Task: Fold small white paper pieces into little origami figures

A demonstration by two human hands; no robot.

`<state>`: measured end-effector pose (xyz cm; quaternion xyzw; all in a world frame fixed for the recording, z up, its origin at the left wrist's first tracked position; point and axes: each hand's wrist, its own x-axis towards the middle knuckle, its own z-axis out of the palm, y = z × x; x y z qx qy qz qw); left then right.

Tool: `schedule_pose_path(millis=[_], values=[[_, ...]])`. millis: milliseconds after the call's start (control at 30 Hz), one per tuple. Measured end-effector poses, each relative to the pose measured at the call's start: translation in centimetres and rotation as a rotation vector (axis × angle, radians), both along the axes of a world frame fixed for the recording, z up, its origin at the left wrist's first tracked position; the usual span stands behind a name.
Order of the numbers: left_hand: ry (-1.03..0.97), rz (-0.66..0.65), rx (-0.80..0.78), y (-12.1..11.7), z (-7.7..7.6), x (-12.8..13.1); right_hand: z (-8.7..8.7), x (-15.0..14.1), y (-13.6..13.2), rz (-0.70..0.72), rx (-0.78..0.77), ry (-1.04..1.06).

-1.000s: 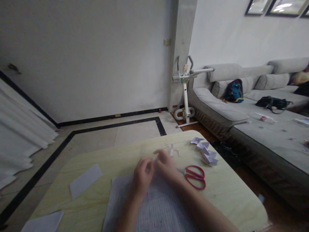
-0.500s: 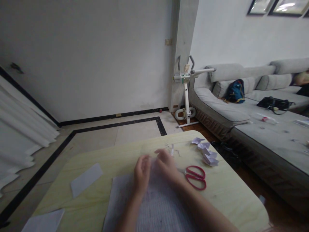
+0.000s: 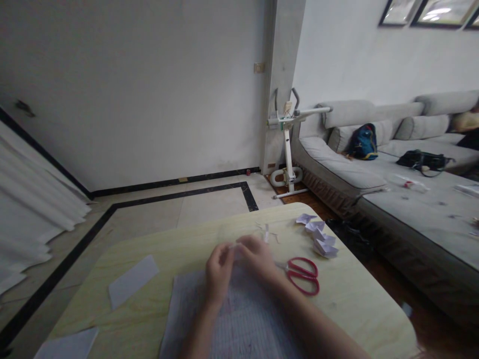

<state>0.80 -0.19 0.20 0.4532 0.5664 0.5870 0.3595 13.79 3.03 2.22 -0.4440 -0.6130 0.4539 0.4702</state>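
My left hand (image 3: 218, 269) and my right hand (image 3: 259, 257) meet over the top of a lined, written-on sheet (image 3: 239, 319). Their fingers are closed on a small piece of white paper (image 3: 238, 253), mostly hidden by the fingers; its folds are too blurred to make out. Just right of my right wrist lie red-handled scissors (image 3: 304, 275), their blades partly behind my arm. Thin paper strips (image 3: 267, 233) lie beyond my right hand. Several folded white paper pieces (image 3: 321, 238) sit in a row near the table's right edge.
On the pale wooden table (image 3: 179, 249), a white paper sheet (image 3: 133, 280) lies to the left and more paper (image 3: 69, 344) at the near left corner. A grey sofa (image 3: 411, 219) and a white exercise machine (image 3: 288, 149) stand beyond the table.
My fingers have come closer together and closed on the small paper; before, they were more spread and blurred. The scissors and folded pieces have stayed put.
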Motion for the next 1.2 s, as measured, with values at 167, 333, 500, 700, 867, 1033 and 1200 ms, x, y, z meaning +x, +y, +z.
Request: schedule_pose_path(millis=[167,333,500,700,867,1033,1200], values=[[-0.002,0.024,-0.007,-0.1,0.4,0.1,0.6,0.0,0.2,-0.018,-0.094,0.013],[0.074,-0.087,-0.047,-0.3,1.2,0.2,0.3,0.3,0.8,-0.020,-0.187,0.087],[0.075,0.005,-0.053,-0.2,1.4,-0.4,0.4,0.3,0.4,0.040,-0.230,0.089],[0.058,0.046,-0.042,-0.1,1.5,-0.8,0.6,0.1,0.0,0.161,-0.159,0.054],[0.077,-0.045,-0.033,-0.3,1.4,-0.5,0.1,0.3,0.2,0.096,-0.208,0.125],[0.067,-0.078,-0.045,-0.4,1.1,-0.3,0.3,0.3,0.1,0.121,-0.169,0.072],[0.053,-0.123,-0.050,-0.7,1.3,-0.1,0.4,0.4,0.0,0.128,-0.097,0.051]])
